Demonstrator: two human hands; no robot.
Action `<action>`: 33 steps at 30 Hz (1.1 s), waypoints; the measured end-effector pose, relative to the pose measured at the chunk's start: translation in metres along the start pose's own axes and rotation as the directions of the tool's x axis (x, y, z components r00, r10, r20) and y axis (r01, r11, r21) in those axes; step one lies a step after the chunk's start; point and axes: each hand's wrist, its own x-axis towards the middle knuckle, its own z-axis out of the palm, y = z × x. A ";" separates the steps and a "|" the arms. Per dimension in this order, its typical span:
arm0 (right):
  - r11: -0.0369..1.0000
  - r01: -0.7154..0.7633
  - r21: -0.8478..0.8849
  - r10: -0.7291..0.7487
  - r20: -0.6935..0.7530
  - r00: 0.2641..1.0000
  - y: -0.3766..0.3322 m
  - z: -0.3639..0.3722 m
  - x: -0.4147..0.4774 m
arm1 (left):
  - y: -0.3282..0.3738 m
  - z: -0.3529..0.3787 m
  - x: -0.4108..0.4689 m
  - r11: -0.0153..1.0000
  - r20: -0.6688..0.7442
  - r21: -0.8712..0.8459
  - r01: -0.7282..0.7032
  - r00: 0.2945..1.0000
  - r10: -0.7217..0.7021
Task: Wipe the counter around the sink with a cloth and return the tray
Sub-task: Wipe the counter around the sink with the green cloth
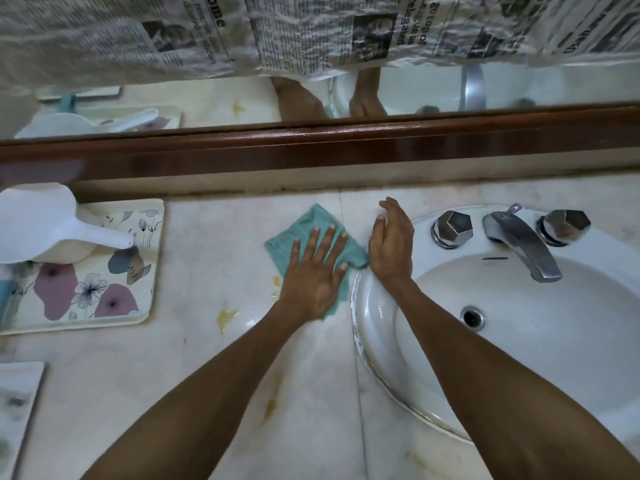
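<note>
Teal square cloth (304, 225) lies on the pale marble counter (207, 358), just left of the white oval sink (369, 327). Left hand (313, 275) presses it flat, fingers (311, 247) spread. Right hand (391, 244) stands edgewise beside it, fingers together. Floral rectangular tray (147, 271) sits well left.

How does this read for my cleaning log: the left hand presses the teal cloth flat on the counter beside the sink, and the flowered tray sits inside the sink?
One error. The head view shows the flowered tray on the counter at far left, not inside the sink. The left hand does press the teal cloth flat beside it.
</note>
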 end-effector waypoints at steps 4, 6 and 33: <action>0.977 0.112 -0.184 -0.086 0.145 0.986 -0.003 -0.005 -0.005 | -0.039 -0.016 -0.016 0.989 0.091 0.070 -0.133 0.988 0.126; 0.967 0.136 -0.215 -0.100 0.170 0.980 -0.001 -0.007 -0.011 | -0.044 -0.026 0.016 0.998 0.102 0.051 -0.029 0.994 0.023; 0.997 0.074 0.001 -0.073 0.174 0.982 -0.001 -0.018 -0.028 | -0.013 0.002 -0.072 0.997 0.041 0.017 -0.072 0.997 0.071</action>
